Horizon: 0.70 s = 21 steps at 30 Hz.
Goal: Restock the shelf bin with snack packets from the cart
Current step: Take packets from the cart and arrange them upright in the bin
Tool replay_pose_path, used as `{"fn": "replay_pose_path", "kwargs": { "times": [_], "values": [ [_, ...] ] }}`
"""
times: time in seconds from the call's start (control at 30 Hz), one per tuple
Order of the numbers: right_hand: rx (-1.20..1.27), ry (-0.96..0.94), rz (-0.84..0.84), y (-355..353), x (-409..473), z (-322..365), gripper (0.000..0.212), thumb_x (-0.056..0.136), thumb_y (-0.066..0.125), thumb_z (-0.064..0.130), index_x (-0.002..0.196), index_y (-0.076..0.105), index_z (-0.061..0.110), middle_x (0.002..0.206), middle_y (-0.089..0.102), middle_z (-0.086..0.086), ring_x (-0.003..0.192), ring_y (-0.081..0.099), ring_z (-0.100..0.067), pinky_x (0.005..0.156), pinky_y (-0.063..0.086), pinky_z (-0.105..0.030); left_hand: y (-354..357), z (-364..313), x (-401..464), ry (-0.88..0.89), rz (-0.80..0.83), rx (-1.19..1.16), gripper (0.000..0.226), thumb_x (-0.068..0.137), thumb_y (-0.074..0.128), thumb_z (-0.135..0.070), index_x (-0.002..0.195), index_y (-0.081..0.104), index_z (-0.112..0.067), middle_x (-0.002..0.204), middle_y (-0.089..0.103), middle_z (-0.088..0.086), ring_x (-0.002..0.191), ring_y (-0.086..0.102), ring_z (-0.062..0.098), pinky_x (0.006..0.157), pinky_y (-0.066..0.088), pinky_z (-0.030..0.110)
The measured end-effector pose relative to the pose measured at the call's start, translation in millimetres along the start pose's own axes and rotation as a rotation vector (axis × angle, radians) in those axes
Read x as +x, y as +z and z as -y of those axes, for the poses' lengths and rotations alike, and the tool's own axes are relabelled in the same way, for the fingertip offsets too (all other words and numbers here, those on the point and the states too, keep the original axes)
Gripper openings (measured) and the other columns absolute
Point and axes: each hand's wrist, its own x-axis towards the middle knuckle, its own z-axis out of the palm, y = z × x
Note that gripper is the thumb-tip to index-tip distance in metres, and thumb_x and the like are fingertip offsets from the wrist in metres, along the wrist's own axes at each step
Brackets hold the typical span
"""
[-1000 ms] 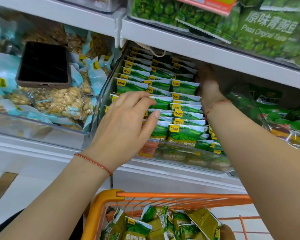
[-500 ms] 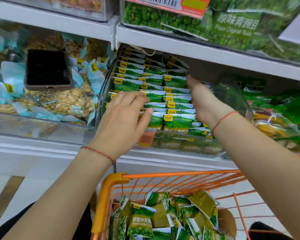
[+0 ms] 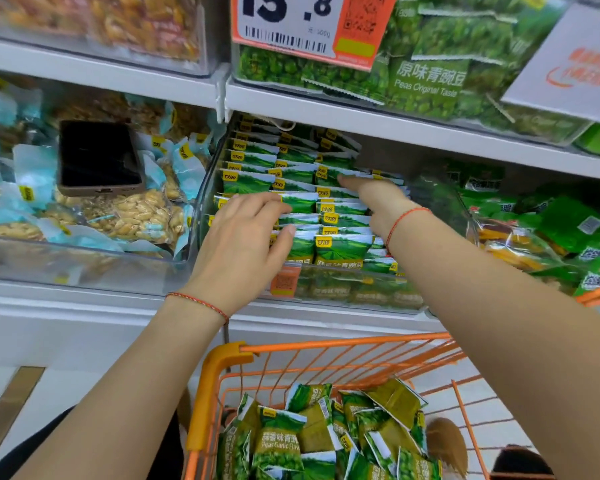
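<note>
hands work in the clear shelf bin (image 3: 343, 289): left hand (image 3: 243, 244) lies flat, fingers straight, on the near rows of green snack packets (image 3: 340, 247); right hand (image 3: 378, 199) presses them farther back, fingers extended. more packets fill the orange cart (image 3: 222, 362) below.

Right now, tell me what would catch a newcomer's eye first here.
Both hands are in the clear shelf bin, the left hand and right hand resting on neat rows of green snack packets. Below, an orange cart holds a loose heap of more packets. A dark phone lies on the nut bags left of the bin.
</note>
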Motion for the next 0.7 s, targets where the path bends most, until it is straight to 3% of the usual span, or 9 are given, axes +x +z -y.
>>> {"fn": "replay_pose_path", "kwargs": {
  "times": [0.07, 0.13, 0.17, 0.23, 0.3, 0.43, 0.5, 0.6, 0.7],
  "values": [
    [0.056, -0.089, -0.044, -12, -24, -2, 0.055, 0.093, 0.057, 0.042, 0.135, 0.046, 0.007, 0.11, 0.055, -0.007, 0.097, 0.053, -0.024, 0.085, 0.042, -0.036, -5, -4, -4, 0.018, -0.02, -0.024, 0.048, 0.093, 0.034, -0.041, 0.119, 0.062, -0.012, 0.123, 0.058, 0.004, 0.119, 0.047, 0.026, 0.102, 0.031, 0.036],
    [-0.065, -0.246, -0.13, -28, -54, -14, 0.027, 0.095, 0.053, 0.037, 0.099, 0.058, 0.01, 0.073, 0.046, -0.002, 0.066, 0.042, -0.017, 0.067, 0.036, -0.031, -14, -14, -18, 0.062, -0.062, -0.063, 0.043, 0.094, 0.038, -0.037, 0.118, 0.063, -0.012, 0.122, 0.059, 0.003, 0.121, 0.047, 0.024, 0.105, 0.033, 0.036],
    [-0.234, -0.337, -0.157, -35, -69, -24, 0.024, 0.097, 0.051, 0.034, 0.098, 0.061, 0.013, 0.072, 0.049, -0.004, 0.064, 0.044, -0.018, 0.065, 0.034, -0.031, -19, -23, -28, 0.081, -0.074, -0.102, 0.04, 0.094, 0.04, -0.036, 0.117, 0.063, -0.013, 0.121, 0.059, 0.002, 0.121, 0.047, 0.022, 0.106, 0.032, 0.033],
    [-0.546, -0.52, -0.197, -49, -97, -48, 0.038, 0.098, 0.048, 0.032, 0.13, 0.055, 0.013, 0.106, 0.064, -0.009, 0.081, 0.06, -0.023, 0.076, 0.04, -0.03, -29, -44, -52, 0.107, -0.031, -0.211, 0.037, 0.094, 0.041, -0.036, 0.114, 0.065, -0.016, 0.117, 0.061, -0.003, 0.115, 0.05, 0.015, 0.101, 0.034, 0.025],
    [-0.664, -0.67, -0.275, -59, -122, -72, 0.041, 0.098, 0.047, 0.031, 0.136, 0.05, 0.017, 0.129, 0.059, -0.005, 0.103, 0.061, -0.023, 0.087, 0.046, -0.034, -39, -68, -75, 0.118, 0.122, -0.256, 0.037, 0.094, 0.038, -0.04, 0.112, 0.064, -0.022, 0.111, 0.063, -0.009, 0.106, 0.055, 0.009, 0.09, 0.044, 0.026],
    [-0.719, -0.789, -0.325, -66, -158, -118, 0.021, 0.097, 0.046, 0.029, 0.105, 0.063, 0.019, 0.088, 0.07, -0.005, 0.082, 0.065, -0.029, 0.065, 0.05, -0.038, -37, -105, -106, 0.143, 0.618, -0.068, 0.026, 0.096, 0.042, -0.038, 0.114, 0.06, -0.029, 0.109, 0.065, -0.011, 0.098, 0.06, 0.01, 0.081, 0.05, 0.032],
    [-0.944, -0.695, -0.177, -60, -172, -147, 0.022, 0.098, 0.042, 0.029, 0.098, 0.06, 0.016, 0.077, 0.068, -0.006, 0.07, 0.063, -0.029, 0.055, 0.044, -0.033, -39, -122, -113, 0.114, 0.908, 0.117, 0.024, 0.098, 0.043, -0.029, 0.113, 0.058, -0.019, 0.108, 0.064, 0.001, 0.096, 0.059, 0.019, 0.081, 0.05, 0.033],
    [-1.32, -0.411, 0.268, -54, -183, -189, 0.02, 0.096, 0.048, 0.028, 0.093, 0.056, 0.01, 0.078, 0.06, -0.007, 0.082, 0.063, -0.027, 0.063, 0.049, -0.032, -32, -141, -121, -0.036, 1.273, 0.399, 0.026, 0.099, 0.045, -0.015, 0.087, 0.049, 0.008, 0.075, 0.046, 0.014, 0.064, 0.042, 0.021, 0.069, 0.049, 0.024],
    [-1.488, -0.193, 0.607, -58, -187, -216, 0.049, 0.09, 0.061, 0.035, 0.128, 0.053, 0.005, 0.08, 0.059, -0.006, 0.079, 0.06, -0.024, 0.062, 0.046, -0.032, -2, -139, -131, 0.034, 1.451, 0.492, 0.036, 0.092, 0.06, -0.022, 0.12, 0.054, -0.001, 0.105, 0.06, 0.014, 0.079, 0.057, 0.025, 0.063, 0.048, 0.033]
  ]
}}
